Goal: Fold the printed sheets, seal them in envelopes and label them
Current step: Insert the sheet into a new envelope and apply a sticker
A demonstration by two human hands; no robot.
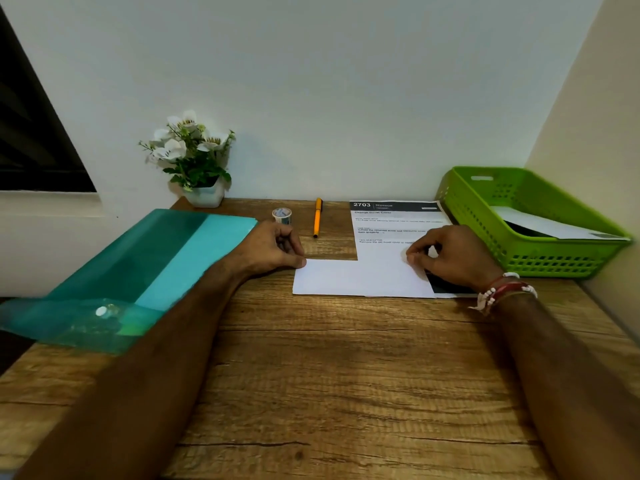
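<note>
Spanning the whole foreground was a wooden table (pixel 346 375) set against a pale wall. A teal plastic folder (pixel 145 265) lay along its left edge, partly overhanging it. A green perforated basket (pixel 519 251) stood at the far right corner with white papers (pixel 554 228) inside. Beside the basket lay the printed sheet (pixel 388 223), headed "2703", flat and face up. Across its near part lay a plain white piece (pixel 360 278), extending to the left over the bare wood; whether this was an envelope or folded paper could not be told. A potted plant (pixel 194 157) with white flowers stood at the wall behind the folder.

The left hand (pixel 273 245) had its fingers curled, gripping the white piece's far-left corner with the thumb tip on it. The right hand (pixel 453 258), with beaded bracelets (pixel 502 289) at the wrist, had its fingers curled and pinched the white piece near its far-right edge, over the printed sheet.

An orange pen (pixel 317 218) lay between the plant and the printed sheet. A small tape roll (pixel 282 215) stood just left of the pen.
</note>
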